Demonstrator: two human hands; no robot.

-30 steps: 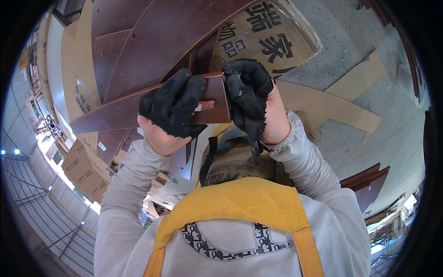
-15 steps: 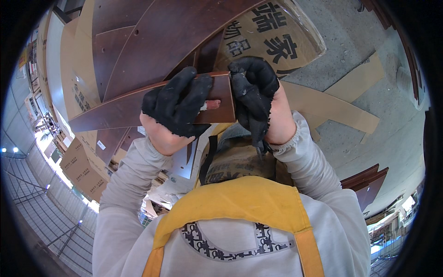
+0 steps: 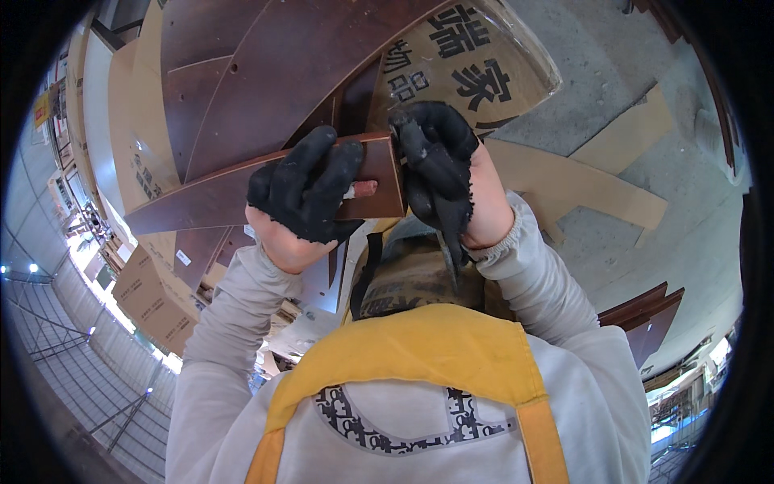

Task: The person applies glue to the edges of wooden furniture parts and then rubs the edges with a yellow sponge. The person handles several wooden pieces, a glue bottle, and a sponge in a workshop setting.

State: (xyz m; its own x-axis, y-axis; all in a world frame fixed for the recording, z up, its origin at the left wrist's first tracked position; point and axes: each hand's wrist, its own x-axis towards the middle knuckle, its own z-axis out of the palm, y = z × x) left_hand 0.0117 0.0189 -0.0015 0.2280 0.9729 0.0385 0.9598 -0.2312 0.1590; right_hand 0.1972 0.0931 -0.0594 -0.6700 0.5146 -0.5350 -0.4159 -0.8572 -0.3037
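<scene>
My left hand (image 3: pixel 305 187), in a black glove, is wrapped over a long dark brown board (image 3: pixel 201 189) and grips it near its right end. A small reddish stub (image 3: pixel 365 189) with a white end shows against the board's face by those fingers; its kind is unclear. My right hand (image 3: pixel 437 157), also gloved in black, is closed right at the board's end edge, thumb and fingers pinched together. A thin, dark, pointed thing (image 3: pixel 453 262) sticks out below this hand toward me; I cannot tell what it is.
Larger brown panels (image 3: pixel 282 73) lie beyond my hands. A cardboard package (image 3: pixel 468 68) with black lettering sits behind the right hand. Flat cardboard strips (image 3: pixel 584 181) lie on the concrete floor (image 3: pixel 597 89). Cardboard boxes (image 3: pixel 157 298) stand at left, brown boards (image 3: pixel 645 315) at right.
The board and both hands have shifted slightly; the right end of the board sits a little further left and lower. The pointed thing below my right hand shows more of its length.
</scene>
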